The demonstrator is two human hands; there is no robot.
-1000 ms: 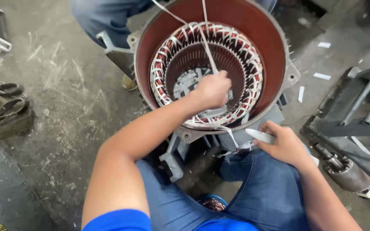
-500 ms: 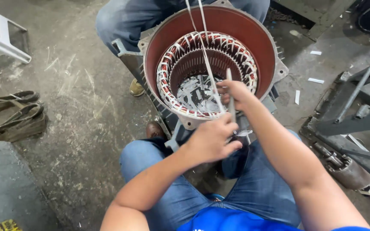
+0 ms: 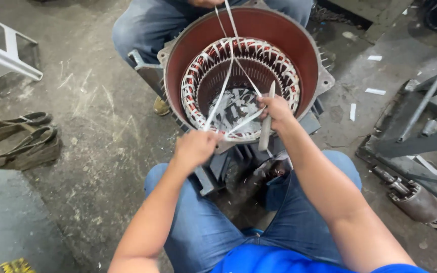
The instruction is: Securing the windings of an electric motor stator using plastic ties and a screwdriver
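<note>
Looking down from my head, my left hand [image 3: 194,147] is closed on a white lacing tape [image 3: 222,93] at the near rim of the motor stator [image 3: 244,76], which stands open-end up on the concrete floor [image 3: 97,126] between my knees. My right hand [image 3: 276,112] grips a slim grey stick tool [image 3: 266,126] and pinches the tape against the copper windings [image 3: 198,76]. The tape runs up to another person in jeans [image 3: 142,25] opposite. Worn sandals [image 3: 18,139] lie well apart, to my left.
</note>
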